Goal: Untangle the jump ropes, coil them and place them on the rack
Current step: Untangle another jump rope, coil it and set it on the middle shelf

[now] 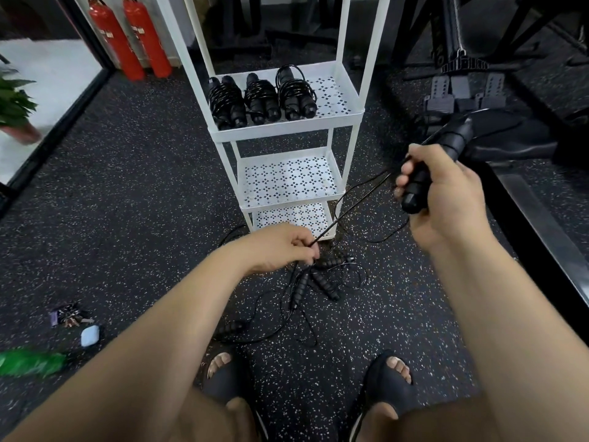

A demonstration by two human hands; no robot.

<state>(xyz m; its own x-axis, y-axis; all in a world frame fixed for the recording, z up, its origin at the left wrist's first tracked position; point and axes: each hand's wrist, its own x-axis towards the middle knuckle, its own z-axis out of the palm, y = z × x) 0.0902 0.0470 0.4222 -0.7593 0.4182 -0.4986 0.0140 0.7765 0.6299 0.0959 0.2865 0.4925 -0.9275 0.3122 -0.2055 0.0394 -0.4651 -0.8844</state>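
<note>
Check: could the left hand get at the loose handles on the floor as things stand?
Probably yes. The left hand hovers just above the loose handles, nothing between, but it is pinching a rope cord.

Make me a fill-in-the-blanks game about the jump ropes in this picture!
1. The white rack already holds ____ coiled rope bundles, all on its top shelf.
2. The right hand is closed around a pair of black ____.
3. The left hand pinches a thin black ____ stretched toward the right hand.
4. The tangled ropes not yet coiled lie on the ____.

Missing words: three; handles; cord; floor
</note>
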